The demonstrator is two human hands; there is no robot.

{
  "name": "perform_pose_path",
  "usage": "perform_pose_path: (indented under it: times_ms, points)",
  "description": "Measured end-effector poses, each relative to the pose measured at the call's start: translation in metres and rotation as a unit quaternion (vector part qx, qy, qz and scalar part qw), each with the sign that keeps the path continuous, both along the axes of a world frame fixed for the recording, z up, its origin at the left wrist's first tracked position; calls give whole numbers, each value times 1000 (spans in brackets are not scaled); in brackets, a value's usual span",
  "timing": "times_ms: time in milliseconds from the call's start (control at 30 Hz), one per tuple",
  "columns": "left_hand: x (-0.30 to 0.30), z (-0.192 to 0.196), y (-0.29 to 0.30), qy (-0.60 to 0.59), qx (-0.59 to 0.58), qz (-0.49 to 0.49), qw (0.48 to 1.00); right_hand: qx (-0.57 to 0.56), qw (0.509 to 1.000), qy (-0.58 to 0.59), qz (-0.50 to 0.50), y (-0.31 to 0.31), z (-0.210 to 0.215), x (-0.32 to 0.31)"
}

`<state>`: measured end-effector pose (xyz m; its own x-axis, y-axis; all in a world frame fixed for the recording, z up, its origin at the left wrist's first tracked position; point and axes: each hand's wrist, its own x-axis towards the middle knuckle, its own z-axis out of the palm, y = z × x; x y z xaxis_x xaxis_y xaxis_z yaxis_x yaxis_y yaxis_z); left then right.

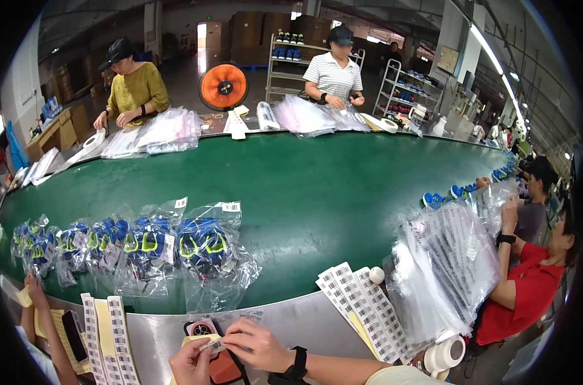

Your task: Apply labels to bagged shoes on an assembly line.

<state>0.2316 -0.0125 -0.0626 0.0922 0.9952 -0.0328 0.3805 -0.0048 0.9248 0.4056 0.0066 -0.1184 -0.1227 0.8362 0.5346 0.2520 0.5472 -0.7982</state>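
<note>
In front of me, above the metal ledge, my left hand (192,361) pinches one end of a small white barcode label (214,346). The fingertips of my right hand (256,343), which has a black band at the wrist, are closed at the label's other end. A pale yellow piece of backing paper (200,338) shows just behind the label. Beneath both hands lies a phone in a red and black case (224,368), partly covered by them. Sheets of barcode labels lie to the left (115,340) and to the right (362,308) of my hands.
Clear bags of blue shoes (205,247) line the green conveyor belt (291,173). Plastic bags (442,263) and a white mug (444,355) are at right. A co-worker in red (529,282) sits there; another's hand (33,289) is at left. Two people stand across near an orange fan (223,86).
</note>
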Motion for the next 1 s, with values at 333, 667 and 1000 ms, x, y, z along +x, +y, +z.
perform_pose_path:
  times_ms: [333, 667, 1000]
  points:
    - [10, 2, 2, -37, 2, -33, 999, -33, 998, 3, 46, 4, -7, 10]
    - [9, -11, 4, -83, -62, -17, 995, 18, 1000, -22, 7, 1, -6, 13]
    - [12, -20, 7, -89, -36, -20, 995, 40, 999, -32, 7, 5, -9, 14]
